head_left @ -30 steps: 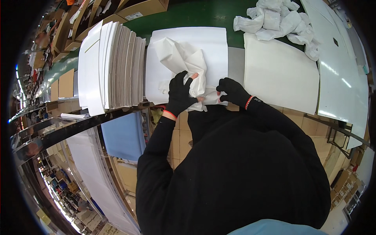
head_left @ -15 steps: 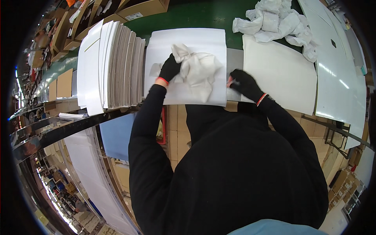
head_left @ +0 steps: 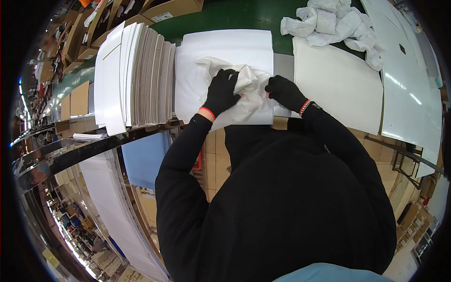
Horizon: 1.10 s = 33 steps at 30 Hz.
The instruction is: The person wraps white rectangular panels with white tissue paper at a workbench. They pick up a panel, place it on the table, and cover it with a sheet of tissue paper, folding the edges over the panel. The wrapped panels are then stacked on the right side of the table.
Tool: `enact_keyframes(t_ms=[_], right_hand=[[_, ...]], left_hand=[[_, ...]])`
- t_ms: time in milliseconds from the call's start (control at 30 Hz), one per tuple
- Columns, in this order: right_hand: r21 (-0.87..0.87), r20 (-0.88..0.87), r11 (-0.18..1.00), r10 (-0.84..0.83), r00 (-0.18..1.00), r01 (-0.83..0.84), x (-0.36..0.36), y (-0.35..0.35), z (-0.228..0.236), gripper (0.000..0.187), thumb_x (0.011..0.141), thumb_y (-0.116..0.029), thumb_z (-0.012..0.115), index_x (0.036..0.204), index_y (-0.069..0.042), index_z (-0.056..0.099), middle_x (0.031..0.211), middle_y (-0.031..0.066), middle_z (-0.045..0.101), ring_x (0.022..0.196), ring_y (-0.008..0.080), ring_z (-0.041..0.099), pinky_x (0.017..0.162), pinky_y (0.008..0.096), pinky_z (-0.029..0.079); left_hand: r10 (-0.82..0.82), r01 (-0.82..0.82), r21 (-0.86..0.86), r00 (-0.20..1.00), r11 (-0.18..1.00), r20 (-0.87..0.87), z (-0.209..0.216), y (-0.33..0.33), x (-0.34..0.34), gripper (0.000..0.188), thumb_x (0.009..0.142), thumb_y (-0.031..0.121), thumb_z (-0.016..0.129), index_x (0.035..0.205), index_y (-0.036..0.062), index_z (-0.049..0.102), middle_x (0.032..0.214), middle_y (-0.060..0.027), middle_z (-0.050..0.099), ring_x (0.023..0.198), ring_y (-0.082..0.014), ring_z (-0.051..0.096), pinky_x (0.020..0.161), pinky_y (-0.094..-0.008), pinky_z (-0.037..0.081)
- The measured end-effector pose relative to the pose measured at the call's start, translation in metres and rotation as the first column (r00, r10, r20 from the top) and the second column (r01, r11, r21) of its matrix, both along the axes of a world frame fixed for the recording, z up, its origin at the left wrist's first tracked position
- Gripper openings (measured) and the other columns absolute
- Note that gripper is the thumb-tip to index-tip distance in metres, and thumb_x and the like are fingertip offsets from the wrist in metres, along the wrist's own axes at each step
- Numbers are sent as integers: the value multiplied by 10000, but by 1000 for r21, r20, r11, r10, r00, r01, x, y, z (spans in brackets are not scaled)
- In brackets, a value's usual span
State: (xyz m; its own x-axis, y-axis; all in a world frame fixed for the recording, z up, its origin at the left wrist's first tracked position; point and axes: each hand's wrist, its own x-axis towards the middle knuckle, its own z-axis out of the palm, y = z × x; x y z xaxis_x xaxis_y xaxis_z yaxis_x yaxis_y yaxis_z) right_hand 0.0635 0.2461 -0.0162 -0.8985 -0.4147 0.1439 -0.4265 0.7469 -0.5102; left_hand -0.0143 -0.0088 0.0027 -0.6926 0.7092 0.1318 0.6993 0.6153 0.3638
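A smooth white sheet (head_left: 197, 47) lies in front of me, with a crumpled thin white wrap (head_left: 251, 101) on it; I cannot tell whether the wrap is cloth or soft paper. My left hand (head_left: 221, 93), in a black glove with bare fingertips, closes on the wrap and bunches it from the left. At the sheet's right edge, close to the wrap, is my right hand (head_left: 284, 93), gloved alike. Its fingers are curled inward, and what they pinch, if anything, is hidden beneath them.
On the left stands a tall stack of boards (head_left: 152, 77). To the right lies a white panel (head_left: 338, 84), with a heap of crumpled white wraps (head_left: 329, 23) behind it. A glossy pale board (head_left: 408, 94) fills the far right. Cardboard boxes (head_left: 174, 10) line the back left of the green table.
My left hand has moved right and pressed in over the wrap, which is now bunched lower and further right. My right hand has shifted slightly left to the sheet's edge.
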Motion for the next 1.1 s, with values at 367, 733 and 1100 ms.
enact_keyframes(t_ms=[367,733,1100], right_hand=[[-480,575,575,-364,732,663,30,53,-4,485,856,-227,687,1273,-67,499,1010,83,575,815,180,598,629,316,538],[-464,835,302,463,298,833,63,19,36,255,930,-304,597,910,-50,586,997,108,653,936,177,626,796,311,508],[-585,481,-327,597,642,742,45,-15,38,264,981,-242,478,854,-18,536,1077,129,652,1058,229,615,937,348,465]], left_hand=[[145,-392,328,803,860,578,-45,-20,-43,602,776,248,724,1177,52,321,1053,-159,588,975,-282,618,840,-364,491],[18,-30,-42,969,999,-245,-12,22,36,355,706,74,619,1054,143,614,898,-67,545,826,-256,532,672,-386,418],[165,-185,150,977,971,137,2,9,82,564,744,241,716,1267,102,558,1110,-154,619,998,-331,593,859,-404,466]])
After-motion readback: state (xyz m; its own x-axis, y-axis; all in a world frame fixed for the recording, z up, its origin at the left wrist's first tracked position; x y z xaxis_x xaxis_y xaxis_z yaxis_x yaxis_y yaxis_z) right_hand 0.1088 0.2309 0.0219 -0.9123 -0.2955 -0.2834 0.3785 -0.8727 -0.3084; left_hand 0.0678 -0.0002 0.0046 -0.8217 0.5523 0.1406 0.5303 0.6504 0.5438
